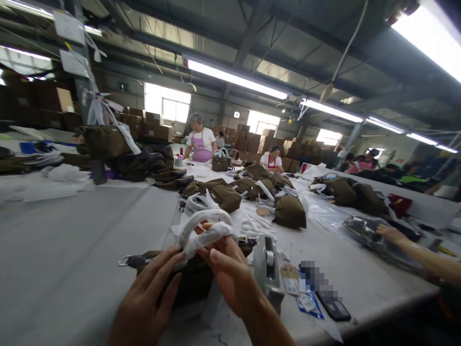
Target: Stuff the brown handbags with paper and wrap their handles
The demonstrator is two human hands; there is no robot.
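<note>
Right in front of me is a dark olive handbag [194, 281] with a metal ring on its left end. Its two handles [205, 221] arch upward, wrapped in white tissue. My left hand [153, 288] has its fingers pressed against the left base of the wrapped handles. At their right end, my right hand [230, 271] is closed around the wrapping, thumb on the near side. Both palms partly cover the bag. Just right of my right hand stands a grey tape dispenser [268, 269] with a roll in it.
Beyond lie several olive bags [219, 192] and white paper scraps. Cardboard tags [291, 278] and a phone [333, 306] lie to the right. A co-worker's hand [392, 234] reaches onto a plastic-covered bag. A post [97, 168] rises at left; people work across the table.
</note>
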